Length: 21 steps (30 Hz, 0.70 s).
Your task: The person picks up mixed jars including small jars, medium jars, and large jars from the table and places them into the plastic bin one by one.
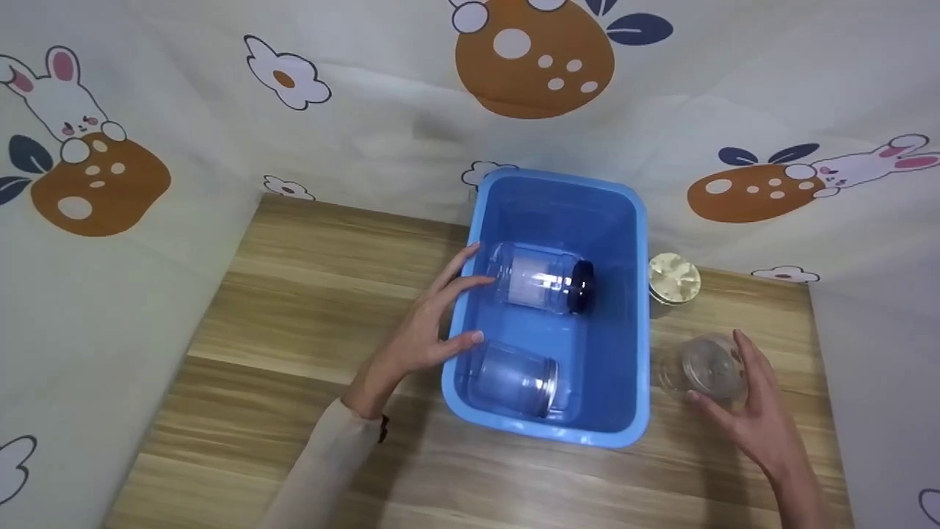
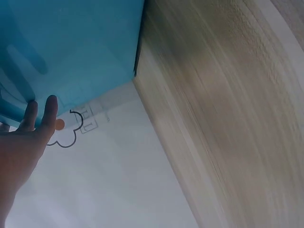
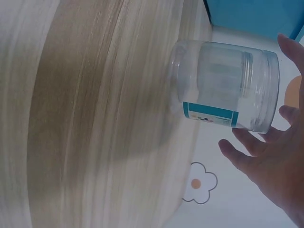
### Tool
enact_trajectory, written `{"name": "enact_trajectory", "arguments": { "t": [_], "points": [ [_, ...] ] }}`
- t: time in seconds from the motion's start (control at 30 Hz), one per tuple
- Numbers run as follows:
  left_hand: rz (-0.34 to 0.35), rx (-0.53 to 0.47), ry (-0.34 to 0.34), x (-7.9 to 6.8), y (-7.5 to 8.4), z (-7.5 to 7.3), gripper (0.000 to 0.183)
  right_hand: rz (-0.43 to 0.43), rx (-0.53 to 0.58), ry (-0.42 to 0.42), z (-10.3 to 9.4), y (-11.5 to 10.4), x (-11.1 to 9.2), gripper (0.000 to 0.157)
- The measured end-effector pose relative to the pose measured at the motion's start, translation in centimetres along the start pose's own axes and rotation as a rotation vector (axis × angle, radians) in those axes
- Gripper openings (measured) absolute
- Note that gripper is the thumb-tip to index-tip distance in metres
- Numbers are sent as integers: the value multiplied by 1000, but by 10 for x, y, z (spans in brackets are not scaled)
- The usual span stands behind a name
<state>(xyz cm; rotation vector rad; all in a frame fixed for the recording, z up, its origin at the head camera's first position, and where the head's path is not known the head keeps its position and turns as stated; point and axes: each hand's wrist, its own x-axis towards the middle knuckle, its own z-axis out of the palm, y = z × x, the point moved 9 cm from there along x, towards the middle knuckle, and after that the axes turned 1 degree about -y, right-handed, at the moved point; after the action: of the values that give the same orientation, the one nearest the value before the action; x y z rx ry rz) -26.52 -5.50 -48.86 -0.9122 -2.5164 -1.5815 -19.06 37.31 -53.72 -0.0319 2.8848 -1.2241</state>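
Observation:
A blue plastic tub (image 1: 547, 435) stands on the wooden table. Inside it lie a clear jar with a dark lid (image 1: 543, 279) and a clear jar with a silvery rim (image 1: 514, 378), both on their sides. My left hand (image 1: 422, 327) rests on the tub's left rim, its fairly straight fingers and thumb reaching over the edge. To the tub's right, an upright clear jar (image 3: 218, 85) bears a teal-edged label. Around its top my right hand (image 1: 764, 419) is spread, thumb on one side and fingers on the other; firm contact does not show.
Behind the upright jar, close to the tub's right wall, stands a container with a gold-coloured lid (image 1: 674, 279). A pale cloth (image 1: 382, 147) printed with rabbits, oranges and flowers borders the wooden table (image 1: 316, 294) at the back and sides.

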Motion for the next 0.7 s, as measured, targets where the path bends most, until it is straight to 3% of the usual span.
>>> {"name": "enact_trajectory", "arguments": {
  "t": [0.23,0.5,0.7],
  "points": [
    [30,-49,9,0,0,1,64,51,8,53,4,11,-2,112],
    [-6,-109,18,-3,-4,2,62,79,105,169,13,19,-6,115],
    [-20,-111,17,-3,-5,3,63,135,174,195,19,24,-6,114]
  ]
}}
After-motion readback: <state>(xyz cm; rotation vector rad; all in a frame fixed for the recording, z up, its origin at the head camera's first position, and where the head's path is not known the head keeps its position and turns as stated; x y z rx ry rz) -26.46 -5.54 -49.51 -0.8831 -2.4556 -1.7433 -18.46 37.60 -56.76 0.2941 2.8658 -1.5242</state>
